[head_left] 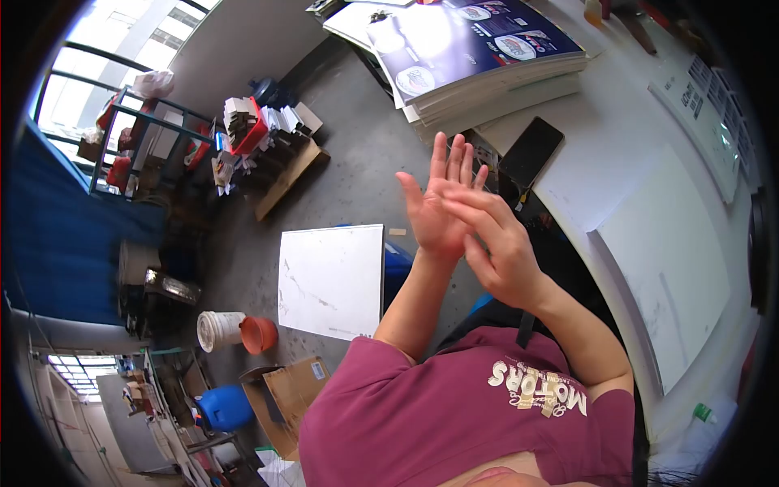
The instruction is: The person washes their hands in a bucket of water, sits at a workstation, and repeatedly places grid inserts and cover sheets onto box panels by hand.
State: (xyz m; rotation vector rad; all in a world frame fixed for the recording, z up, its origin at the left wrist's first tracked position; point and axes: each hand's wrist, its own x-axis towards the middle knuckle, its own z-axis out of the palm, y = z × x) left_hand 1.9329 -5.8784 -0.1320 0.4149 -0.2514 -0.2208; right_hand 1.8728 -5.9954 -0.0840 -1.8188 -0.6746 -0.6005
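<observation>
My left hand (438, 211) is raised with the palm up, its fingers stretched out and the thumb spread to the left. My right hand (499, 252) lies across it, back up, with extended fingers that seem to touch the left palm. I see nothing held in either hand. Just beyond them, a black phone (532, 151) rests at the edge of the white table (584, 191). Farther off stands a thick stack of printed sheets (487, 57) with a glossy dark blue top.
White paper (669, 260) covers part of the table on my right, near a green-capped bottle (704, 414). On the floor to my left are a white board (333, 280), a red bucket (258, 334), a white bucket (219, 330) and an open cardboard box (296, 390).
</observation>
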